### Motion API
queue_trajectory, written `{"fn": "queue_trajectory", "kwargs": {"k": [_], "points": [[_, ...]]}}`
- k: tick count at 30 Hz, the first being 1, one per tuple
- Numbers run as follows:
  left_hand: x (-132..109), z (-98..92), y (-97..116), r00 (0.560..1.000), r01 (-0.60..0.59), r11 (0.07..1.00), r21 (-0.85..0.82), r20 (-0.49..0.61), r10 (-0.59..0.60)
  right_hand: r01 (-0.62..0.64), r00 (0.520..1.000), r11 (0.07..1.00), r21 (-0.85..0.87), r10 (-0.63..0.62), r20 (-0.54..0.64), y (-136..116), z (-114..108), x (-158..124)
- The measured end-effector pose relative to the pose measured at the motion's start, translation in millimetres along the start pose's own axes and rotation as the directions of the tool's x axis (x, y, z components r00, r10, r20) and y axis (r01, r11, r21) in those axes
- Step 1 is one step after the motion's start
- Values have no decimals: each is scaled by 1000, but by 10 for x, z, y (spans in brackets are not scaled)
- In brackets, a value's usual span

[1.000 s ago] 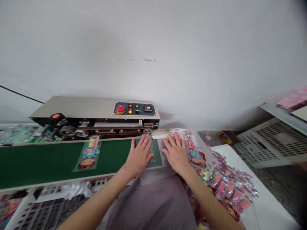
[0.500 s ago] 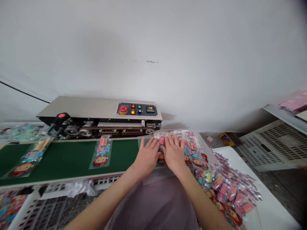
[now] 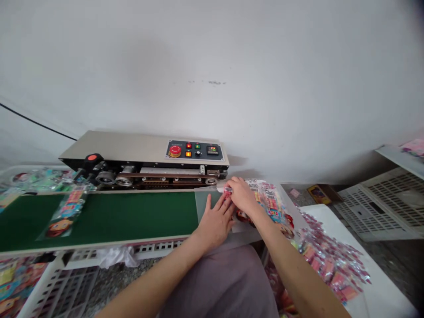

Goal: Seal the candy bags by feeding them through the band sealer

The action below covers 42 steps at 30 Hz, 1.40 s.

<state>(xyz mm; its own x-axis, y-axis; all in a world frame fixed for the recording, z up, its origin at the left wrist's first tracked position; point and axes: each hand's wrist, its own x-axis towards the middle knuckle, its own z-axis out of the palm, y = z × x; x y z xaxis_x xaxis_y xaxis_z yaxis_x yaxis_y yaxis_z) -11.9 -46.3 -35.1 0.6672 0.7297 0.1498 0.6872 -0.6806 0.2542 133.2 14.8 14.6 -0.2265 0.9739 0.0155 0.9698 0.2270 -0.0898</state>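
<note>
Clear candy-stick packet sits at the right end of the green conveyor belt, mostly hidden under our two hands; we only see its pink, barcoded end. Our left hand is palm down, nearly flat, fingers extended over the packet and thumb apart, not closed around anything. Our right hand is half curled, fingers bent over the packet's barcoded end; we can't tell if it's pinching or only pressing. Hands overlap at the fingers.

Translucent plastic sheet shows just left of our left fingers. Right of our right hand we've got a row of printed packets lying side by side, partly covered by the forearm. Nearer us, a heap of pink packets on a white tabletop.

Band sealer stands along the belt's far side, panel lit: red emergency stop, digital display, digits too small for us to read surely. Second packet lies slanted near the belt's left end, face print toward us. White perforated crate is on the floor, far right.
</note>
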Motion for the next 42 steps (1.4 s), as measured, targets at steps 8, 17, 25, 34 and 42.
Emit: {"fn": "queue_trajectory", "kwargs": {"k": [8,17,25,34,42], "points": [[-9,23,-11,999,7,999,-33,-42,-9,-23,999,1000,-11,23,26,0,-23,13],[-39,-39,-11,1000,6,999,-54,-21,-7,-34,998,999,32,33,45,-38,-99,65],[-35,17,-12,999,5,1000,-3,-45,-5,-22,998,997,76,18,54,12,-110,16],[-41,53,-19,990,103,992,70,-104,-96,-230,929,961,-154,170,-328,399,-138,-628],[-113,13,2,973,206,975,84,-128,-195,-246,959,958,-146,218,-182,-138,332,-511]]}}
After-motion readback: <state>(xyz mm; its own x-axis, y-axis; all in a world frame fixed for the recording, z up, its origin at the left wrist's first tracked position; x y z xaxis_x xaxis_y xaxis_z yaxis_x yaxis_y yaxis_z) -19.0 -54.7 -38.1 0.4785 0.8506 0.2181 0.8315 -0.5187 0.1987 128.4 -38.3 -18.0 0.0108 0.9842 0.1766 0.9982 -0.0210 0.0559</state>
